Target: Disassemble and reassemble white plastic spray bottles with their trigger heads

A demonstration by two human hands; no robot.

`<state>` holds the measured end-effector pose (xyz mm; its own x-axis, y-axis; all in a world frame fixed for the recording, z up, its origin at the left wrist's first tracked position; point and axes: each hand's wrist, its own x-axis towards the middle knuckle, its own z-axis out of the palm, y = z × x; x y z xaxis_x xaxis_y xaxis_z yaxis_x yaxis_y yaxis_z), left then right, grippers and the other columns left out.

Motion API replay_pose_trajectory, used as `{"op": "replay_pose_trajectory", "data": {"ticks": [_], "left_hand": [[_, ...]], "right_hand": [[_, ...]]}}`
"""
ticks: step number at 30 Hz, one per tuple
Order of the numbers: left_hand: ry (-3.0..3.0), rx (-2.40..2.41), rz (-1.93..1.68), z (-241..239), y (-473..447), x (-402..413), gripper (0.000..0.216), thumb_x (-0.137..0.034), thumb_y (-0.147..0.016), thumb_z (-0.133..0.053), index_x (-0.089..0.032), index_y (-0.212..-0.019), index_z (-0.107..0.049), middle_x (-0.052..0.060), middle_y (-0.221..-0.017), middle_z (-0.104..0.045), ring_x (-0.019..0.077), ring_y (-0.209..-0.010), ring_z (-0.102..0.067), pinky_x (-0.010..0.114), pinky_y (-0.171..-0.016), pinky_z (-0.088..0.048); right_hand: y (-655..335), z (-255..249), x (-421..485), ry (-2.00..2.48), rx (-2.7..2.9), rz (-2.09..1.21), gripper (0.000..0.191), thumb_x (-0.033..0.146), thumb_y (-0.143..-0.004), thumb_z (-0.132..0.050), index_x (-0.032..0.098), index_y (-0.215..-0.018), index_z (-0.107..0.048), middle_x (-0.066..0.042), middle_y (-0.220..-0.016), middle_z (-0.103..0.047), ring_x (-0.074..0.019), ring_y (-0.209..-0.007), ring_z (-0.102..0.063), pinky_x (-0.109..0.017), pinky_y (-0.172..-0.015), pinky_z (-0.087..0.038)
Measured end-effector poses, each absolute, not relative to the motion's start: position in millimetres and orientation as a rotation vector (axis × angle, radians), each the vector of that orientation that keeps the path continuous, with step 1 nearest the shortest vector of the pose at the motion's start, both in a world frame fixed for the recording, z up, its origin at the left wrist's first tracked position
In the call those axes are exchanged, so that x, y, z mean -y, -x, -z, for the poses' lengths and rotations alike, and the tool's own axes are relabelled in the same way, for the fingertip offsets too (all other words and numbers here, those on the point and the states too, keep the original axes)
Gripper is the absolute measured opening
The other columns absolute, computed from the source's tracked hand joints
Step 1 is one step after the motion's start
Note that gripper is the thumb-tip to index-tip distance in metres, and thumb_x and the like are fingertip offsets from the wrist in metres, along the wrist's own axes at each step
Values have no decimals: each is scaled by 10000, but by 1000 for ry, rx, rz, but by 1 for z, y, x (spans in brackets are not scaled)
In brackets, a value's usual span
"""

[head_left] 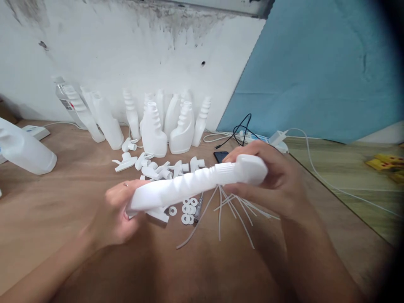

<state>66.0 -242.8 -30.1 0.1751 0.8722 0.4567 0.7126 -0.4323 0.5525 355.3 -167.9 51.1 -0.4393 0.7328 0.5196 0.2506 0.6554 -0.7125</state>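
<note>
A white spray bottle (pixel 181 186) lies almost level in the air between my two hands, its ridged neck pointing right. My left hand (pixel 121 212) is closed around the base end. At the other end, the fingers of my right hand (pixel 271 179) grip the white spray head (pixel 251 168), which sits on the bottle's neck with its ribbed collar. Beneath the bottle on the table are flat white rings (pixel 186 219), a screwdriver (pixel 198 209) with a clear handle and several thin white tubes (pixel 219 219). Loose trigger spray heads (pixel 124 162) lie just behind.
Several open white bottles (pixel 153 132) stand along the wall, near a clear bottle (pixel 63 99). Another white bottle (pixel 27 147) leans at the left. A phone (pixel 220 156), a black cable (pixel 241 128) and a power strip (pixel 280 145) lie at the back right.
</note>
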Motion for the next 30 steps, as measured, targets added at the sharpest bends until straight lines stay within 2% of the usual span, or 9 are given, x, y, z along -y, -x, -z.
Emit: {"op": "replay_pose_trajectory", "data": {"ticks": [4, 8, 11, 16, 25, 27, 30], "left_hand": [[-1938, -1367, -982, 21, -88, 259, 264, -256, -693, -608, -253, -957, -608, 12, -747, -628, 182, -619, -547, 264, -580, -411], [-1509, -1100, -916, 32, -102, 263, 295, -438, -746, -581, -221, -946, -595, 30, -785, -597, 196, -665, -555, 258, -574, -404], [-1375, -967, -841, 50, -107, 261, 399, -560, -767, -545, -183, -884, -601, 47, -792, -567, 201, -693, -545, 258, -585, -395], [-1363, -922, -766, 67, -105, 255, 476, -615, -767, -550, -155, -880, -594, 59, -842, -571, 203, -744, -533, 261, -634, -397], [-1266, -952, -806, 74, -101, 257, 581, -631, -764, -551, -118, -1036, -570, 69, -893, -572, 204, -781, -525, 269, -657, -415], [-1260, -964, -806, 75, -100, 256, 580, -619, -773, -553, -120, -1068, -566, 74, -930, -579, 213, -813, -529, 274, -681, -423], [-1218, -961, -788, 75, -100, 255, 571, -596, -787, -561, -130, -1116, -547, 77, -966, -589, 221, -851, -534, 280, -708, -433]], "right_hand": [[-363, -77, 167, 627, 2017, -630, 226, 317, -692, -802, 260, -879, -689, -7, -858, -635, -177, -798, -580, -308, -634, -454], [-368, -78, 156, 605, 2111, -820, 212, 374, -706, -775, 262, -874, -710, -7, -858, -656, -198, -859, -608, -317, -660, -486], [-372, -74, 146, 678, 2223, -1015, 219, 358, -692, -770, 239, -871, -724, -5, -810, -653, -181, -777, -604, -285, -601, -471], [-373, -75, 140, 746, 2311, -1241, 192, 313, -708, -740, 179, -844, -714, -2, -751, -623, -125, -640, -558, -230, -538, -414], [-352, -63, 142, 1125, 2305, -1151, 280, 436, -715, -717, 167, -750, -645, 22, -636, -553, -104, -557, -496, -213, -467, -324], [-349, -59, 141, 1200, 2255, -1200, 298, 448, -716, -720, 175, -824, -670, 6, -694, -598, -119, -594, -532, -214, -483, -361], [-344, -54, 139, 1134, 2155, -1236, 404, 440, -713, -739, 215, -1036, -648, -20, -936, -653, -155, -757, -599, -221, -574, -449]]}}
